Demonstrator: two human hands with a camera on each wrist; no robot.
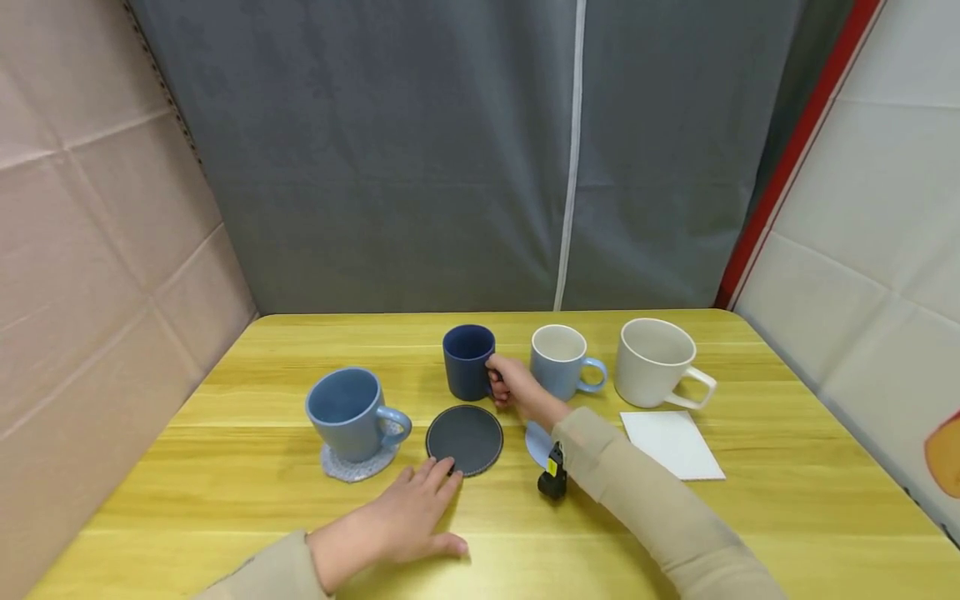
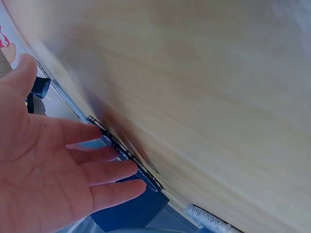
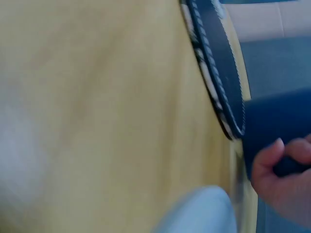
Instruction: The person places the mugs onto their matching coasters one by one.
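My right hand [image 1: 517, 387] grips the handle of a dark navy mug [image 1: 467, 367] that stands upright behind a round black coaster [image 1: 465, 440]. In the right wrist view, the thumb and curled fingers of that hand [image 3: 284, 179] close round the handle, beside the stitched edge of the coaster [image 3: 218, 68]. My left hand [image 1: 408, 517] is spread with the palm down, its fingertips at the coaster's near edge. Seen from the left wrist, straight fingers of this hand [image 2: 63, 170] reach to the coaster's rim, with the navy mug [image 2: 129, 204] beyond.
A blue-grey mug [image 1: 348, 414] stands on a patterned coaster [image 1: 354, 472] at left. Right of the navy mug are a light blue mug [image 1: 555, 367] and a large white mug [image 1: 651, 362]. A pale blue coaster [image 1: 537, 443] lies partly under my right forearm; a white square coaster [image 1: 671, 444] lies beyond it.
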